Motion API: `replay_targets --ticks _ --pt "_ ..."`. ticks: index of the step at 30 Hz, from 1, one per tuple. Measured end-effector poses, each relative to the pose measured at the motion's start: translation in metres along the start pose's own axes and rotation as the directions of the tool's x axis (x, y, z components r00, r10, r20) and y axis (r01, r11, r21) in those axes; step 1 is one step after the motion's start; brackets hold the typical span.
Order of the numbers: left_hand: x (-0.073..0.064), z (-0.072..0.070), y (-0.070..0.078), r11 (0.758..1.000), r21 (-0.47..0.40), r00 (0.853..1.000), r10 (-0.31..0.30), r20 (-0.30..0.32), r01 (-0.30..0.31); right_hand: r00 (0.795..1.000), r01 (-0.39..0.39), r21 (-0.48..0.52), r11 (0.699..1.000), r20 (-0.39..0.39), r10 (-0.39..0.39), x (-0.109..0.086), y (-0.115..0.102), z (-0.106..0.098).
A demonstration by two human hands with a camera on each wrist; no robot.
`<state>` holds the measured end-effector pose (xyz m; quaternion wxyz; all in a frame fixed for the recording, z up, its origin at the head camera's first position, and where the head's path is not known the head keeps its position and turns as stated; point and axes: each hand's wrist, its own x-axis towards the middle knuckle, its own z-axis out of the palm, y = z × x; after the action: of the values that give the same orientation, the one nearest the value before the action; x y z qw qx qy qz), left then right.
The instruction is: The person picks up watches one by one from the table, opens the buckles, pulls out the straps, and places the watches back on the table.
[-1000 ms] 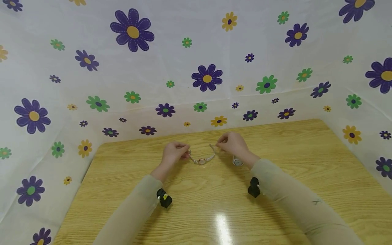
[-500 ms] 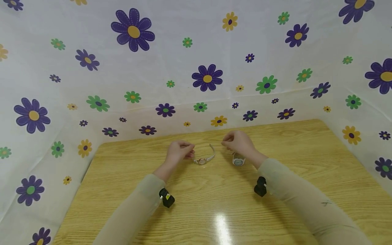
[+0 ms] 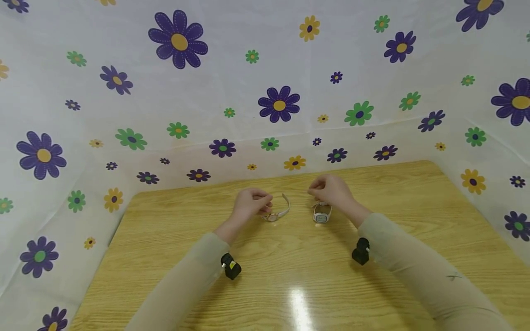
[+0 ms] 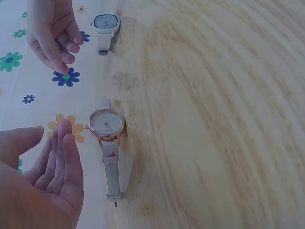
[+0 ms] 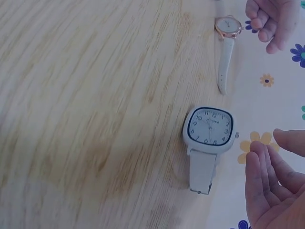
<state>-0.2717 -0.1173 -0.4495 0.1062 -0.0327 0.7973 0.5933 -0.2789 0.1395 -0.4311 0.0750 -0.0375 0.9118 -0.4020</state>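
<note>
A round wristwatch [image 4: 107,123] with a rose-gold rim and a white strap stands on the wooden table, its strap spread apart. My left hand [image 3: 250,202] hovers beside it, covering part of the strap in the head view. In the left wrist view this hand's thumb and fingers are parted and hold nothing. A squarish white wristwatch [image 5: 209,129], with a dark line round its dial, stands to the right. Close behind that watch is my right hand [image 3: 331,191], thumb and fingertips apart with nothing between them.
The wooden table [image 3: 265,285] ends at the back against a white cloth [image 3: 223,69] printed with flowers, which also rises at both sides. Black wrist cameras [image 3: 231,266] sit on both sleeves.
Both hands have moved to the right. The left hand now overlaps the round watch's near strap, and the right hand has uncovered the squarish watch. Both watches stay in place.
</note>
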Motion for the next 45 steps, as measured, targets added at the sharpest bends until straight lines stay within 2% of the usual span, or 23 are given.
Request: replay_targets --ticks 15,21,37,45 --pt "-0.002 0.023 0.006 0.998 0.012 0.997 0.062 0.037 -0.062 1.0 -0.021 0.024 0.999 -0.01 0.021 -0.006 0.017 -0.014" --pt "-0.005 0.034 0.009 0.998 0.021 0.996 0.06 0.07 -0.061 1.0 -0.021 0.04 0.999 -0.011 0.021 -0.008 0.026 -0.019" --pt "-0.011 0.052 0.0 0.997 0.005 0.985 0.078 0.154 -0.08 0.999 -0.037 0.026 0.999 0.006 0.037 -0.019 0.046 -0.026" --pt "-0.015 0.061 0.0 0.994 0.032 0.978 0.101 0.181 -0.109 0.999 -0.042 0.018 0.999 0.011 0.042 -0.023 0.053 -0.024"
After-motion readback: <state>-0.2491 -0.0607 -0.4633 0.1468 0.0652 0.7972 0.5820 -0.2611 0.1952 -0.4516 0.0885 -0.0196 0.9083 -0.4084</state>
